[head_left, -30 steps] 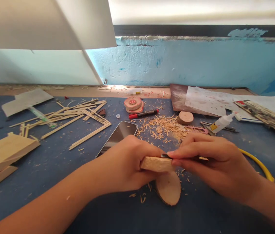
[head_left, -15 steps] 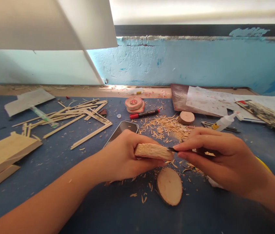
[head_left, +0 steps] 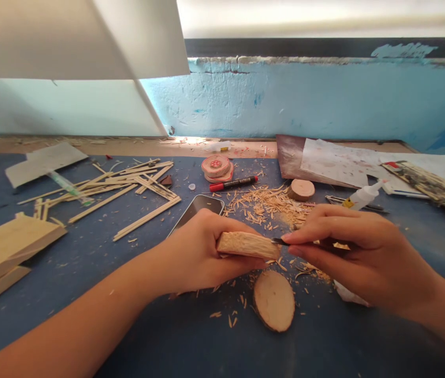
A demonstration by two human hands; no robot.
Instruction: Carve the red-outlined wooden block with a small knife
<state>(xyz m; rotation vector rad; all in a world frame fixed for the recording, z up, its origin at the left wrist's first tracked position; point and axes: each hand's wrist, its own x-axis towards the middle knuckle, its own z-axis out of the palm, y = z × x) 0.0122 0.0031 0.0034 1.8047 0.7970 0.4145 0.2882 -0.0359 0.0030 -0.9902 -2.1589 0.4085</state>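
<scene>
The left hand (head_left: 200, 254) has its fingers clamped around a short wood piece (head_left: 248, 244), held just above the blue tabletop (head_left: 88, 262) near the middle of the scene, with its rough carved face up. The right hand (head_left: 354, 257) comes in from the right, fingers pinched together on a thin dark blade (head_left: 279, 241) whose tip touches the right end of the wood piece. How much of the blade's handle lies inside the hand cannot be told.

Just below the two hands, nearer the camera, an oval wood slice (head_left: 274, 300) lies flat on the tabletop with loose chips around it. A heap of shavings (head_left: 271, 206) spreads just beyond the hands. A phone (head_left: 196, 207) lies partly behind the left hand. Farther off are a red marker (head_left: 233, 184), a small round wood disc (head_left: 301, 190) and, to the right, a glue bottle (head_left: 362, 197). Thin sticks (head_left: 127, 184) are scattered to the far left.
</scene>
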